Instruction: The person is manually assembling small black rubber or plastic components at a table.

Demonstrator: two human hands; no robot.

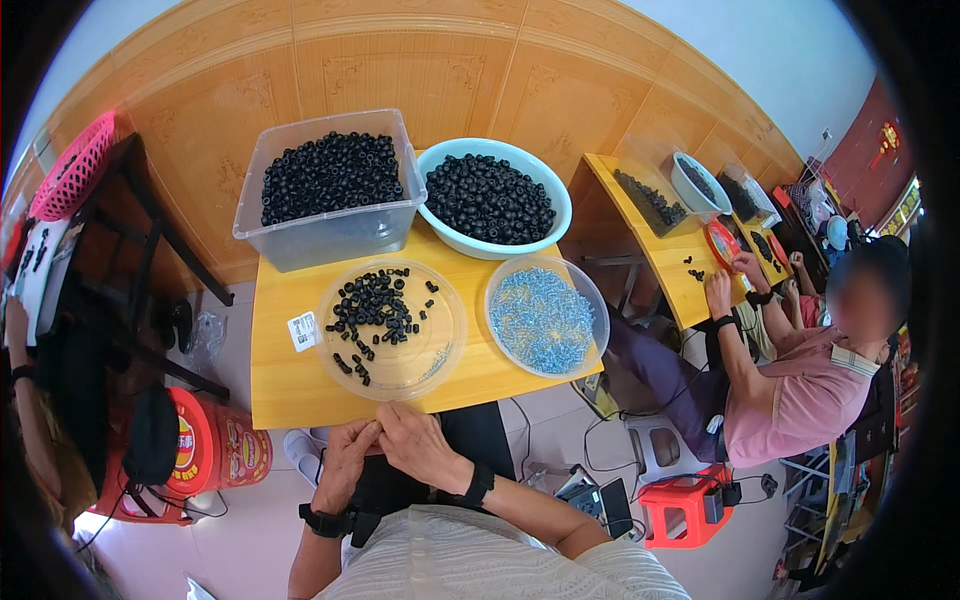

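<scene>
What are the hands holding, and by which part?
Cannot be told: left hand and right hand meet fingertip to fingertip below the table edge; anything pinched there is hidden.

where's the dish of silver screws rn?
In the head view, the clear dish of silver screws sits at the right front corner of the yellow table, right of the dish of black pieces and just in front of the blue bowl.

pink basket [72, 168], red stool [683, 508] — seated co-worker [800, 385]
</scene>
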